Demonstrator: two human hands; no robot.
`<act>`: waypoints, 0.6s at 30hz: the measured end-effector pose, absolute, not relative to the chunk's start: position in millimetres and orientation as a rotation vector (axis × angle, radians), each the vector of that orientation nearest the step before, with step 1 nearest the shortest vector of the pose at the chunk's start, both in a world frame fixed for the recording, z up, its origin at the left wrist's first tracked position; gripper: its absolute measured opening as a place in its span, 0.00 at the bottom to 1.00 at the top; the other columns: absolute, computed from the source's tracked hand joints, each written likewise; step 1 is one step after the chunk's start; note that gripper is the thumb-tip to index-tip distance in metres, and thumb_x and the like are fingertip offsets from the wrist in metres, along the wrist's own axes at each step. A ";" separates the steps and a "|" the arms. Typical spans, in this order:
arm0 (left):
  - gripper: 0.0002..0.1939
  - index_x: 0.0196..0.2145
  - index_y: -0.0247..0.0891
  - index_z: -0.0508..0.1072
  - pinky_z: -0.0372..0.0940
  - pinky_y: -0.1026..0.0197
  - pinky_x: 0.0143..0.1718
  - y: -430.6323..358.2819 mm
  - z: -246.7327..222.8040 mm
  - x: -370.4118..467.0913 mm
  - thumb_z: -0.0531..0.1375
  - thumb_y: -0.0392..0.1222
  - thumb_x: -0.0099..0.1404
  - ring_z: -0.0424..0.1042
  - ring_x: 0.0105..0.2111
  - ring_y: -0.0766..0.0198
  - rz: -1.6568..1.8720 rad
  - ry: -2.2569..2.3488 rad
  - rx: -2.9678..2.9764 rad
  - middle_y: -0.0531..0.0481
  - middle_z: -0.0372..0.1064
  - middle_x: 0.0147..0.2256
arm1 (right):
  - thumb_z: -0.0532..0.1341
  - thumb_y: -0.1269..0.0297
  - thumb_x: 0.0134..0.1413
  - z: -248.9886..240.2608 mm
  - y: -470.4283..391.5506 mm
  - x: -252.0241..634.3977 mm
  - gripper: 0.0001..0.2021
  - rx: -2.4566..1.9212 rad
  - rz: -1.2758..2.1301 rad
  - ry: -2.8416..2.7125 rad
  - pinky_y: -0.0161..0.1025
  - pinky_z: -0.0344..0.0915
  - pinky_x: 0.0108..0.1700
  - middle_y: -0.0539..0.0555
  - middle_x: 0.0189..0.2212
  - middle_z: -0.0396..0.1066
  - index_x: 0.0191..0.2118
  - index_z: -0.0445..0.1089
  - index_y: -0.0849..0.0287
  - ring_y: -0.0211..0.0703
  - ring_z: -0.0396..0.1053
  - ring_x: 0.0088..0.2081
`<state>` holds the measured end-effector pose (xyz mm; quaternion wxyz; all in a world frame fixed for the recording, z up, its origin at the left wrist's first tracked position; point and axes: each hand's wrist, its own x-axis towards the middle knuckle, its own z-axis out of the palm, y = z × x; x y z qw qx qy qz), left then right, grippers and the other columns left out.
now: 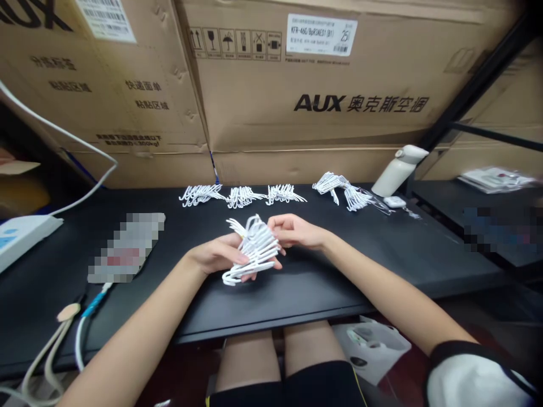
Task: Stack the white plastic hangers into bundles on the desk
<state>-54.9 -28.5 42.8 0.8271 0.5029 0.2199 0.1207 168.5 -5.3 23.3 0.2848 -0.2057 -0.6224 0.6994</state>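
A bundle of white bent rods or cables (pixel 258 251) is held above the front part of the black table (pixel 339 288). My left hand (pixel 223 253) grips its left side, with the thumb on top and fingertips showing underneath. At the bundle's right edge, my right hand (pixel 294 233) has its fingers curled against the rods; what exactly they pinch is hidden. Behind the hands lie three similar white bundles in a row: a left one (pixel 201 194), a middle one (pixel 242 196) and a right one (pixel 285 194). More white bundles (pixel 345 189) lie farther right.
Large cardboard boxes (pixel 263 124) stand behind the table. A white bottle (pixel 399 169) leans at the back right, near a small white case (pixel 394 202). At left are a blurred phone (pixel 127 249) with a cable and a white power strip (pixel 25 234). A plastic bag (pixel 377 345) hangs below.
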 end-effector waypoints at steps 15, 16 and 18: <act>0.22 0.47 0.36 0.69 0.66 0.64 0.30 -29.4 35.7 -37.6 0.65 0.38 0.53 0.74 0.37 0.58 0.030 0.401 1.211 0.45 0.76 0.39 | 0.69 0.61 0.44 29.6 -9.7 155.7 0.11 -0.719 1.667 -1.518 0.29 0.51 0.19 0.48 0.20 0.70 0.28 0.70 0.63 0.28 0.58 0.18; 0.20 0.45 0.36 0.70 0.67 0.63 0.32 -29.4 35.8 -35.2 0.65 0.38 0.54 0.74 0.38 0.58 0.007 0.401 1.231 0.45 0.76 0.39 | 0.69 0.62 0.43 30.9 -8.2 156.7 0.11 -0.716 1.652 -1.532 0.28 0.49 0.19 0.48 0.20 0.70 0.27 0.71 0.63 0.27 0.56 0.17; 0.17 0.43 0.36 0.72 0.67 0.62 0.34 -29.6 35.9 -31.8 0.65 0.39 0.54 0.73 0.39 0.57 -0.019 0.407 1.256 0.46 0.76 0.38 | 0.70 0.62 0.43 32.2 -6.1 158.1 0.10 -0.701 1.636 -1.574 0.28 0.48 0.18 0.47 0.19 0.69 0.27 0.72 0.63 0.26 0.54 0.16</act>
